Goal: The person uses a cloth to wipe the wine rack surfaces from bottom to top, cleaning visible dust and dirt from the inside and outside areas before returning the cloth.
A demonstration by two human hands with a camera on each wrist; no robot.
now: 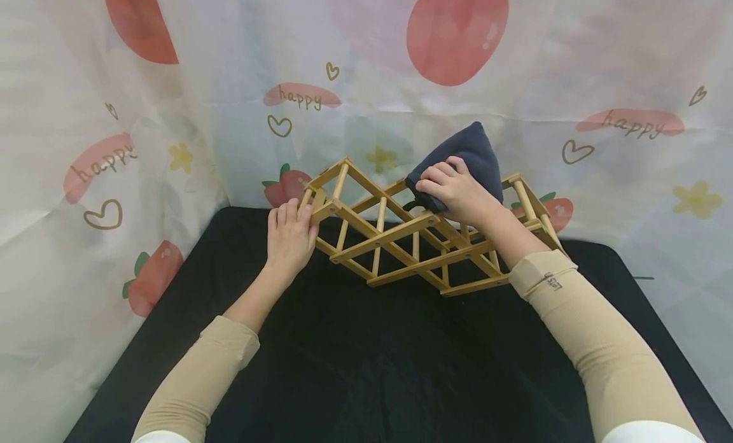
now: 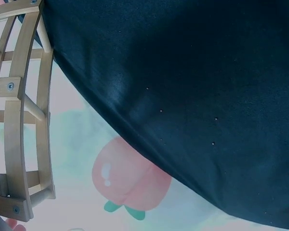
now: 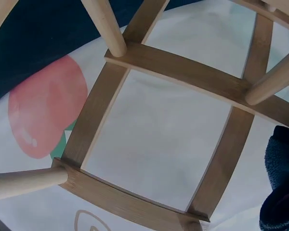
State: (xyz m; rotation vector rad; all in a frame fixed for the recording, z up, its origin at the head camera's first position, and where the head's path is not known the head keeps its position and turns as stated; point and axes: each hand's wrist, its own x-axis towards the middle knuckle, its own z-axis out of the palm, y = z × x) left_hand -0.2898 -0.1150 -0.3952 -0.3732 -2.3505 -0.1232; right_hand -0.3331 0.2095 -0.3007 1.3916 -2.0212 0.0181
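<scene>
A wooden folding lattice rack point(image 1: 378, 240), its crossed slats joined by round dowels, spans the back of the table. At its left end my left hand point(image 1: 291, 236) grips the end bars, fingertips over the far side. My right hand point(image 1: 458, 188) holds a dark blue, soft cloth item point(image 1: 475, 150) with a pointed top and black edge, above the rack's right half. Rack slats point(image 2: 14, 139) fill the left side of the left wrist view. In the right wrist view, slats point(image 3: 183, 70) cross close up, with the fuzzy blue cloth point(image 3: 282, 159) at the right edge.
A black cloth point(image 1: 366, 366) covers the table. Behind and at both sides hangs a white curtain point(image 1: 229, 144) printed with strawberries, hearts and flowers, close to the rack's back.
</scene>
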